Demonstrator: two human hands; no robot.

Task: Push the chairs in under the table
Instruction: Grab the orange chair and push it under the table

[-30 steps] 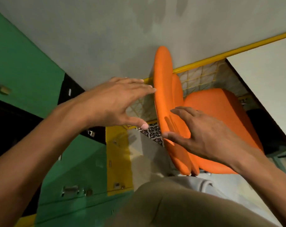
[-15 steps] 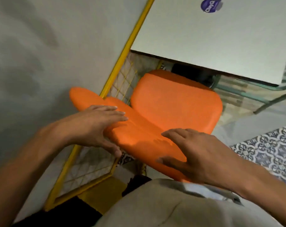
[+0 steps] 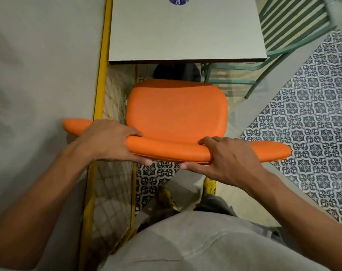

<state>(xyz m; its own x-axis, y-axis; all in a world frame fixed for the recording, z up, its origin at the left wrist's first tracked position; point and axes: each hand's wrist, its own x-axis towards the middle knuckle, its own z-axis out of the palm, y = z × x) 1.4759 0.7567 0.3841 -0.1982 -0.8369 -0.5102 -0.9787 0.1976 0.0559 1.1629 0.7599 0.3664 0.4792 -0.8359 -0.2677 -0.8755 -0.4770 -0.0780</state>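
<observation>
Head cam: half a second ago both hands only hovered. Now the left hand [image 3: 107, 141] and right hand [image 3: 230, 159] grip the orange chair [image 3: 176, 110] by its backrest [image 3: 172, 150], fingers over the top and thumbs underneath. The chair squarely faces the table [image 3: 185, 32], with its seat just short of the edge.

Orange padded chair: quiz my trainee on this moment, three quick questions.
1. True or false: the left hand and right hand both grip the orange padded chair's backrest.
2. The chair's orange seat is: A) hidden under the white square tabletop; B) in plain view, short of it; C) on top of it.
3. On which of the person's sides does the yellow-framed mesh panel stand?
Key: 1 true; 2 B; 3 left.
</observation>
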